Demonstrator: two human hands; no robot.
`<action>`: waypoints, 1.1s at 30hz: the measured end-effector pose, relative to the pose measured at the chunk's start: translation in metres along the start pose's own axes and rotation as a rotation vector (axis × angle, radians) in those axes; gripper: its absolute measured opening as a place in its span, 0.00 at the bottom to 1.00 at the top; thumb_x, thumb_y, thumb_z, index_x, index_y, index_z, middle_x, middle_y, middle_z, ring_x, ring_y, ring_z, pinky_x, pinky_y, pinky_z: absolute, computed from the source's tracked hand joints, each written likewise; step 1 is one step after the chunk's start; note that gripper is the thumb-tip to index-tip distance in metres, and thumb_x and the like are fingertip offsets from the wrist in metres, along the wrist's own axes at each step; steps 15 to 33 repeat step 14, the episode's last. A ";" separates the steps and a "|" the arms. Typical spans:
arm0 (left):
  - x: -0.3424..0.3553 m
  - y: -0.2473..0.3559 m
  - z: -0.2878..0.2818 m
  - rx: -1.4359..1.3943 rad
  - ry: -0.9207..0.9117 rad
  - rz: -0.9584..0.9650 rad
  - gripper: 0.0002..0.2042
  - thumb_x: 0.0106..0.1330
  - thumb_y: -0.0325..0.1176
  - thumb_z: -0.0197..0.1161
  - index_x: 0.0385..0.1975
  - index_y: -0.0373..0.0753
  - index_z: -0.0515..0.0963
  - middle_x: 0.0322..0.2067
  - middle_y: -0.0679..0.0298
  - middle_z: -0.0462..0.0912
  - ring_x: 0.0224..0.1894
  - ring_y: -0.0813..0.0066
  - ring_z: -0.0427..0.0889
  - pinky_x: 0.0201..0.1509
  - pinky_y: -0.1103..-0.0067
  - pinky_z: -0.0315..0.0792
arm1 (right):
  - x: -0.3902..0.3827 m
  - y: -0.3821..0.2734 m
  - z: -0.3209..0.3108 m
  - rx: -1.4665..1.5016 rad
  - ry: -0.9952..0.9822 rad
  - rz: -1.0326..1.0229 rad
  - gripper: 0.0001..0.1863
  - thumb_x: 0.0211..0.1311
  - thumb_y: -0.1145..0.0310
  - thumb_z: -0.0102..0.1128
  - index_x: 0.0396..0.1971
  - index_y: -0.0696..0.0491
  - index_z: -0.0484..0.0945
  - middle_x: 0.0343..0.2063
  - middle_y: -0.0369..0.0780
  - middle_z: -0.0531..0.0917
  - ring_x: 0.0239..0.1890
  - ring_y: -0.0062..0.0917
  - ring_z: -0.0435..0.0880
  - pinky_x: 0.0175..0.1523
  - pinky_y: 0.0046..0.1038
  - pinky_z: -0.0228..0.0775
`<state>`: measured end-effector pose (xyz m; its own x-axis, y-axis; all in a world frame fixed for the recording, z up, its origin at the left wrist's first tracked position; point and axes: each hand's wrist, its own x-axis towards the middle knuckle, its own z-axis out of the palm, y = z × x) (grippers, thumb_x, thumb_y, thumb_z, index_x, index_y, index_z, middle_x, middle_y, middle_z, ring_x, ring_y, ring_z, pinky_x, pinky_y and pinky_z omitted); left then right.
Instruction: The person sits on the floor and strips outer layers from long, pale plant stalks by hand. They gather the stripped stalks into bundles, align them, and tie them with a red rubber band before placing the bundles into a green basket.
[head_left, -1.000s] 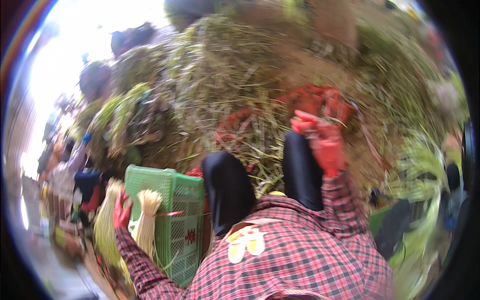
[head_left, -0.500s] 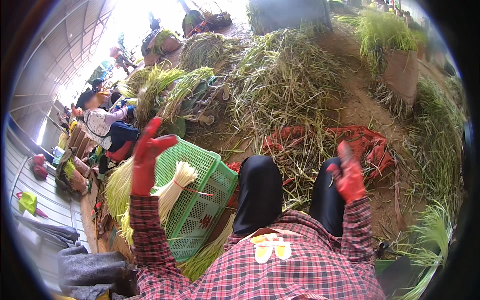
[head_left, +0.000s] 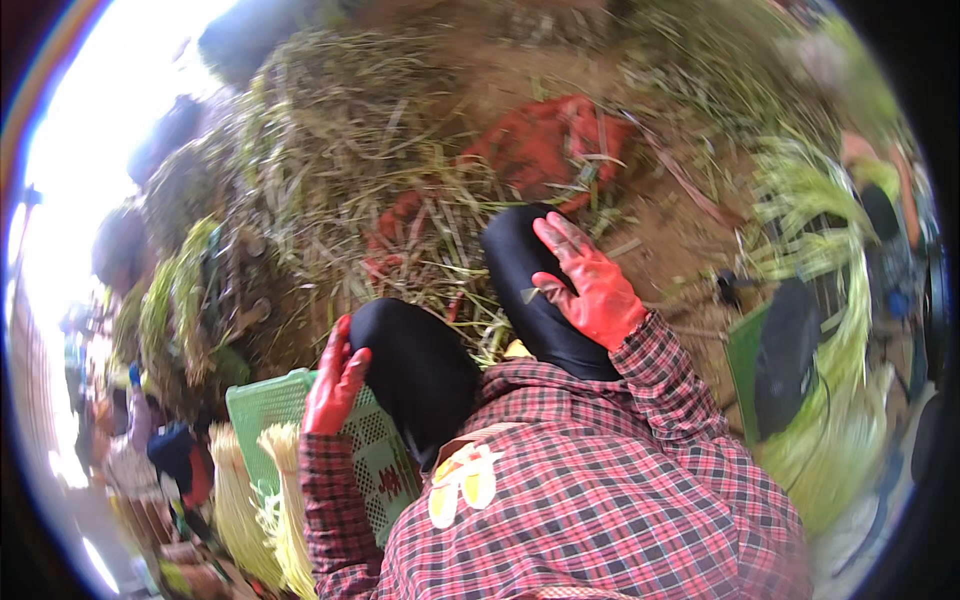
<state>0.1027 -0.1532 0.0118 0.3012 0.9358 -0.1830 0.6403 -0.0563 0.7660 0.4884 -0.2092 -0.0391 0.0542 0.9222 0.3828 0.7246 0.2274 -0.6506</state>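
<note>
My left hand (head_left: pixel 333 385), in a red rubber glove, holds nothing. Its fingers are stretched out beside my left knee, in front of the green plastic crate (head_left: pixel 262 402). My right hand (head_left: pixel 595 290), also red-gloved, is empty with fingers apart, over my dark-trousered right leg (head_left: pixel 525 265); whether it rests on the leg I cannot tell. A bundle of pale stalks (head_left: pixel 284 455) stands at the crate by my left forearm. Another pale bundle (head_left: pixel 234 480) is just left of it. My forearm and knee hide part of the crate.
Ahead lies a large heap of cut green stalks (head_left: pixel 340 130) and a crumpled red mesh sack (head_left: pixel 540 145). Long leafy stalks (head_left: pixel 830 440) lie at the right, beside a dark rounded object (head_left: pixel 786 355). A seated person (head_left: pixel 140 450) is at the far left, blurred.
The view has swung to the right, bringing the leafy stalks there further into sight. Both raised hands have come down toward my knees, the right one now over my right leg.
</note>
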 end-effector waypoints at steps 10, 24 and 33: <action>0.072 0.168 -0.024 -0.024 0.142 0.669 0.36 0.70 0.57 0.52 0.68 0.33 0.59 0.54 0.48 0.78 0.60 0.61 0.76 0.67 0.68 0.62 | -0.091 -0.057 -0.073 0.314 0.136 0.388 0.23 0.65 0.70 0.59 0.61 0.52 0.72 0.61 0.49 0.72 0.65 0.38 0.70 0.67 0.34 0.61; 0.024 0.210 -0.050 0.118 0.240 0.874 0.32 0.73 0.51 0.51 0.67 0.32 0.59 0.53 0.44 0.78 0.55 0.54 0.79 0.63 0.65 0.69 | -0.116 -0.076 -0.086 0.481 0.358 0.430 0.19 0.66 0.73 0.57 0.57 0.56 0.75 0.57 0.46 0.77 0.63 0.33 0.73 0.66 0.31 0.63; 0.024 0.210 -0.050 0.118 0.240 0.874 0.32 0.73 0.51 0.51 0.67 0.32 0.59 0.53 0.44 0.78 0.55 0.54 0.79 0.63 0.65 0.69 | -0.116 -0.076 -0.086 0.481 0.358 0.430 0.19 0.66 0.73 0.57 0.57 0.56 0.75 0.57 0.46 0.77 0.63 0.33 0.73 0.66 0.31 0.63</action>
